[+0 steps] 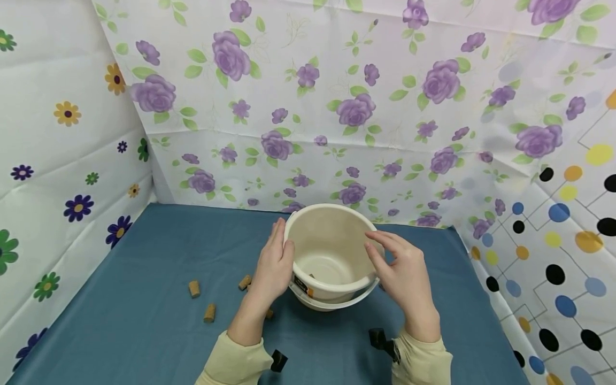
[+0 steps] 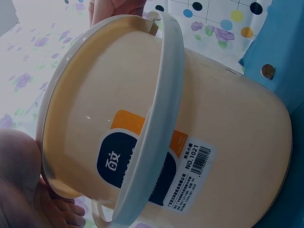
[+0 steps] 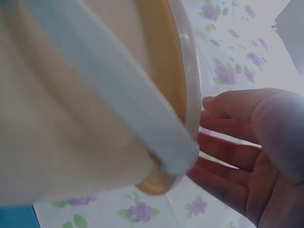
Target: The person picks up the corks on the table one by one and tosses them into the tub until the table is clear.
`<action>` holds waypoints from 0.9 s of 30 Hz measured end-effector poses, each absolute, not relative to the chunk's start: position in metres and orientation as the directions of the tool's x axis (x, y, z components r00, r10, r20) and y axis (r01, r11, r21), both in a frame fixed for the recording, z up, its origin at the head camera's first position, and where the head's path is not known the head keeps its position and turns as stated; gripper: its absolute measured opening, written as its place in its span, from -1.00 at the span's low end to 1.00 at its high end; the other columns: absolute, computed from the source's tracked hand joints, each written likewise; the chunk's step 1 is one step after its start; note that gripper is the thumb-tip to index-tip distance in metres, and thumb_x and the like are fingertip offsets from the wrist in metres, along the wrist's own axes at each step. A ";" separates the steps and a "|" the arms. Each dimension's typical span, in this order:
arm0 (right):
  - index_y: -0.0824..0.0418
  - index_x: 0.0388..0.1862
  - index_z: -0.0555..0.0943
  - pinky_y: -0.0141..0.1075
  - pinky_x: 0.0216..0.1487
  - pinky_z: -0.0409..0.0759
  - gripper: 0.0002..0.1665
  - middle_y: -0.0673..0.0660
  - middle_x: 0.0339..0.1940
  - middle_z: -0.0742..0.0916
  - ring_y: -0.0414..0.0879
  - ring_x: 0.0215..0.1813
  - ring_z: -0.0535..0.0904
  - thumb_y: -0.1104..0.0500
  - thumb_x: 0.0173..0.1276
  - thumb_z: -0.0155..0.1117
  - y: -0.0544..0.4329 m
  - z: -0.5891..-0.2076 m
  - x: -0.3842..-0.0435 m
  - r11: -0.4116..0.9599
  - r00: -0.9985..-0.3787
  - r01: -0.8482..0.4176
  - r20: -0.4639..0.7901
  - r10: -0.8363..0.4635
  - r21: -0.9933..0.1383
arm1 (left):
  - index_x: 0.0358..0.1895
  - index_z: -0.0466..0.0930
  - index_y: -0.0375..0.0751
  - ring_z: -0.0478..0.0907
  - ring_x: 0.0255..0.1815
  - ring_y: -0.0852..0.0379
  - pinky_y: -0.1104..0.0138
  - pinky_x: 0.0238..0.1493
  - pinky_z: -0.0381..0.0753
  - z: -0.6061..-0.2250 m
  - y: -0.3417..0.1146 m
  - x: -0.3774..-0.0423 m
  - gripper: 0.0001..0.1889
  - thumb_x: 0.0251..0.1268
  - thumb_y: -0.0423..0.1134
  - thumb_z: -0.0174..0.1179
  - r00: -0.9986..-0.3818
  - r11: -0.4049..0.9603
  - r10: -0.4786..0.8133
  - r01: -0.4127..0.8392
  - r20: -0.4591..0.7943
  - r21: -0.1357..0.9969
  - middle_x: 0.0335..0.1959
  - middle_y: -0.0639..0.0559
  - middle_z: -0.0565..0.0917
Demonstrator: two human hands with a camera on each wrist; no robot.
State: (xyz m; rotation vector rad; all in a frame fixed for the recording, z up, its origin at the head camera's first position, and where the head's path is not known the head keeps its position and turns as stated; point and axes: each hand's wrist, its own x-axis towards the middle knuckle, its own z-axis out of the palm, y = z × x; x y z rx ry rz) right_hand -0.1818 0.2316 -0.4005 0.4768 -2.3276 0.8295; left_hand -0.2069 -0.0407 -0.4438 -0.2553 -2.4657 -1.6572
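Note:
A cream plastic bucket [image 1: 332,243] stands on the blue cloth, with its white handle [image 2: 173,95] lowered around its front. A printed label [image 2: 156,159] sits on its wall. My left hand [image 1: 274,262] rests along the bucket's left side, fingers straight and thumb near the rim. Over the right rim, my right hand [image 1: 401,272] has its fingers extended, with thumb and index finger apart. In the right wrist view, that hand's fingers reach to the rim's edge. Inside the bucket, a small brown bit, probably a cork [image 1: 312,276], shows near the front wall.
Several corks lie left of the bucket, among them one cork [image 1: 194,289] and a nearer one [image 1: 209,313]. Another cork [image 2: 268,71] lies beyond the bucket's right side. Blue cloth [image 1: 144,321] covers the table. Flowered sheets [image 1: 289,107] enclose the back and sides.

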 end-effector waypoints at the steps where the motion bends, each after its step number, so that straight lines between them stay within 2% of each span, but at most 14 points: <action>1: 0.15 0.15 0.83 -0.38 -0.54 0.56 -0.71 0.13 0.11 0.83 -0.04 -0.12 0.78 0.13 0.52 0.48 0.234 -0.401 -0.181 0.741 -0.738 -0.511 0.664 -0.119 -0.436 | 0.75 -0.04 -0.27 -0.19 0.78 -0.04 -0.14 0.68 -0.10 -0.444 -0.041 -0.207 -0.37 0.81 -0.15 -0.18 -0.973 0.371 0.052 0.226 0.223 0.900 0.77 -0.09 -0.02; 4: 0.17 0.12 0.84 -0.33 -0.27 0.75 -0.74 0.11 0.08 0.84 0.00 0.01 0.80 0.16 0.52 0.47 0.240 -0.402 -0.180 0.752 -0.715 -0.507 0.693 -0.095 -0.420 | 0.75 -0.04 -0.26 -0.20 0.78 -0.01 -0.11 0.69 -0.10 -0.445 -0.040 -0.207 -0.37 0.81 -0.14 -0.19 -0.975 0.372 0.055 0.220 0.215 0.902 0.77 -0.08 -0.03; 7: 0.16 0.11 0.85 -0.18 0.03 0.76 -0.75 0.13 0.08 0.84 0.03 0.08 0.80 0.18 0.52 0.47 0.248 -0.404 -0.179 0.776 -0.700 -0.479 0.712 -0.057 -0.409 | 0.75 -0.05 -0.26 -0.20 0.78 0.00 -0.10 0.69 -0.11 -0.445 -0.041 -0.207 -0.37 0.81 -0.14 -0.19 -0.975 0.369 0.056 0.220 0.215 0.903 0.77 -0.08 -0.03; 8: 0.16 0.12 0.85 -0.15 0.05 0.75 -0.75 0.14 0.08 0.84 0.05 0.08 0.80 0.18 0.52 0.46 0.251 -0.404 -0.178 0.783 -0.697 -0.469 0.716 -0.045 -0.408 | 0.75 -0.05 -0.27 -0.20 0.78 -0.01 -0.11 0.69 -0.11 -0.445 -0.041 -0.207 -0.37 0.81 -0.14 -0.19 -0.974 0.367 0.056 0.224 0.218 0.903 0.77 -0.08 -0.03; 15: 0.15 0.13 0.84 -0.13 -0.05 0.75 -0.74 0.16 0.09 0.84 0.08 0.04 0.81 0.19 0.52 0.46 0.273 -0.413 -0.176 0.831 -0.708 -0.392 0.706 0.003 -0.396 | 0.75 -0.04 -0.29 -0.19 0.77 -0.08 -0.15 0.68 -0.11 -0.445 -0.042 -0.208 -0.37 0.81 -0.16 -0.18 -0.969 0.369 0.056 0.242 0.239 0.897 0.77 -0.12 -0.02; 20: 0.18 0.13 0.83 -0.01 -0.13 0.78 -0.73 0.18 0.07 0.84 0.13 0.03 0.81 0.20 0.52 0.45 0.288 -0.423 -0.176 0.850 -0.736 -0.346 0.676 0.016 -0.397 | 0.75 -0.04 -0.28 -0.19 0.78 -0.05 -0.14 0.68 -0.10 -0.446 -0.041 -0.208 -0.37 0.80 -0.15 -0.19 -0.971 0.371 0.054 0.236 0.233 0.898 0.77 -0.11 -0.01; 22: 0.20 0.13 0.83 0.12 -0.16 0.77 -0.73 0.22 0.06 0.83 0.18 0.01 0.80 0.21 0.52 0.44 0.295 -0.429 -0.177 0.852 -0.751 -0.330 0.659 0.024 -0.407 | 0.75 -0.04 -0.28 -0.19 0.78 -0.05 -0.13 0.68 -0.09 -0.447 -0.041 -0.208 -0.37 0.80 -0.14 -0.20 -0.972 0.373 0.053 0.233 0.230 0.898 0.77 -0.11 -0.01; 27: 0.20 0.13 0.83 0.16 -0.20 0.77 -0.74 0.26 0.07 0.82 0.24 0.00 0.79 0.20 0.55 0.42 0.309 -0.445 -0.183 0.856 -0.797 -0.300 0.603 0.017 -0.422 | 0.75 -0.04 -0.29 -0.18 0.77 -0.05 -0.14 0.68 -0.09 -0.446 -0.040 -0.208 -0.37 0.80 -0.15 -0.19 -0.971 0.371 0.051 0.235 0.233 0.898 0.77 -0.11 -0.01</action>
